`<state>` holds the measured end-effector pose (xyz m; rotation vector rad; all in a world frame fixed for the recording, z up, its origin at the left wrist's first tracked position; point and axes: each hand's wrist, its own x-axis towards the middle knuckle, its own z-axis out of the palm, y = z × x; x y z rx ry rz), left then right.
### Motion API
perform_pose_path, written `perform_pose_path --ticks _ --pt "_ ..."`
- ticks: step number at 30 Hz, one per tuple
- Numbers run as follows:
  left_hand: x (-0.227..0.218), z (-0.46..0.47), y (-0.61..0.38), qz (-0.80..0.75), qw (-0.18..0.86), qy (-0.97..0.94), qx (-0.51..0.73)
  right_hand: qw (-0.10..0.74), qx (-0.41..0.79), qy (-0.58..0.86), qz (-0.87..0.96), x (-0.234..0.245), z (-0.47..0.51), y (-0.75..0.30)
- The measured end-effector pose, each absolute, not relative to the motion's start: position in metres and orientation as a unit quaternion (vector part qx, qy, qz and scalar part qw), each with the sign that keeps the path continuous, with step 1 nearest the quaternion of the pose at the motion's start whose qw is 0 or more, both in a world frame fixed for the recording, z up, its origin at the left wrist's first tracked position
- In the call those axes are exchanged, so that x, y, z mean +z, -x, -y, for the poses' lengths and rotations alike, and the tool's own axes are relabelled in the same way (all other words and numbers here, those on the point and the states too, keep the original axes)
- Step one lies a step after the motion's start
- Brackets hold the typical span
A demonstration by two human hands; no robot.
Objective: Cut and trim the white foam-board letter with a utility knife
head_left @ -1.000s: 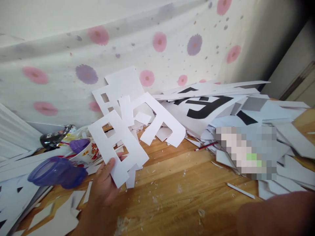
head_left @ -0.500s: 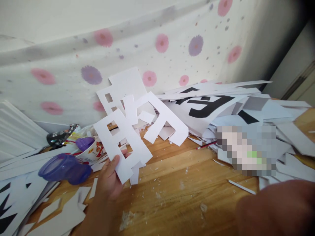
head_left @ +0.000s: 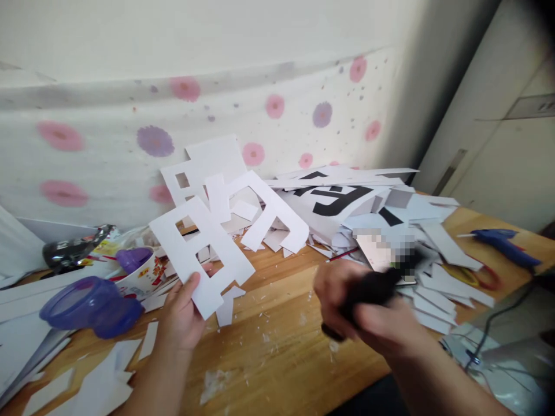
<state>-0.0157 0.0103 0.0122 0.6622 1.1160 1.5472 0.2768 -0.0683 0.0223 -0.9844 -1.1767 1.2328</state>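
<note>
My left hand (head_left: 184, 312) is closed on a white cut-out board (head_left: 207, 294), thumb on its face and fingers behind. The board has two square windows and is tilted upright over the wooden table. Just behind it stand another windowed white cut-out (head_left: 219, 153) and a bent hook-shaped one (head_left: 288, 225). My right hand (head_left: 359, 312), raised over the table's right half, is wrapped round a black gun-shaped tool (head_left: 375, 292). Motion blurs this tool, so its exact kind is unclear.
Paper scraps and printed sheets (head_left: 342, 199) are heaped at the back right. A blue glue gun (head_left: 505, 245) and scissors with a red-and-yellow handle (head_left: 481, 277) lie at the right. A blue plastic container (head_left: 91, 306) and a paper cup (head_left: 141, 274) stand at the left.
My right hand has come up from the lower right corner to over the table, with the black tool now visible in it. The view has shifted right; my left hand still holds the cut-out.
</note>
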Motion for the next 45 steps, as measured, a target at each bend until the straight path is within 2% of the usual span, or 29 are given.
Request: perform_pose_path --ticks 3,6,10,15,19,21,23,25,27,29,31,33,38,45 --pt "0.013 -0.012 0.018 -0.449 0.528 -0.281 0.664 0.442 0.389 0.485 0.647 0.022 0.046 -0.274" --pt "0.012 -0.014 0.021 -0.435 0.527 -0.283 0.673 0.322 0.243 0.575 0.711 0.007 0.025 -0.273" --pt "0.011 -0.016 0.024 -0.427 0.531 -0.288 0.672 0.195 0.185 0.632 0.727 -0.017 0.012 -0.275" --pt "0.011 -0.016 0.024 -0.419 0.528 -0.284 0.682 0.135 0.139 0.653 0.732 -0.031 0.006 -0.276" --pt "0.013 -0.014 0.023 -0.431 0.529 -0.288 0.672 0.119 0.102 0.665 0.731 -0.033 0.003 -0.275" --pt "0.014 -0.012 0.023 -0.441 0.529 -0.293 0.663 0.128 0.094 0.663 0.732 -0.034 0.001 -0.276" --pt "0.015 -0.009 0.025 -0.444 0.534 -0.306 0.651 0.190 0.111 0.661 0.718 -0.033 -0.001 -0.278" --pt "0.016 -0.007 0.026 -0.437 0.548 -0.326 0.635 0.335 0.184 0.643 0.664 -0.031 -0.002 -0.282" --pt "0.017 -0.006 0.026 -0.426 0.559 -0.340 0.625 0.510 0.312 0.579 0.554 -0.026 -0.001 -0.286" --pt "0.016 -0.005 0.026 -0.417 0.565 -0.346 0.622 0.615 0.447 0.483 0.435 -0.019 0.002 -0.288" --pt "0.014 -0.003 0.024 -0.412 0.566 -0.351 0.622 0.632 0.537 0.415 0.374 -0.014 0.006 -0.287" --pt "0.012 -0.002 0.022 -0.407 0.567 -0.360 0.619 0.623 0.567 0.402 0.359 -0.013 0.010 -0.284" --pt "0.008 0.002 0.019 -0.397 0.574 -0.382 0.606 0.604 0.564 0.461 0.323 -0.027 0.009 -0.276" --pt "0.009 0.003 0.023 -0.365 0.595 -0.382 0.606 0.591 0.572 0.471 0.320 -0.038 0.008 -0.277"
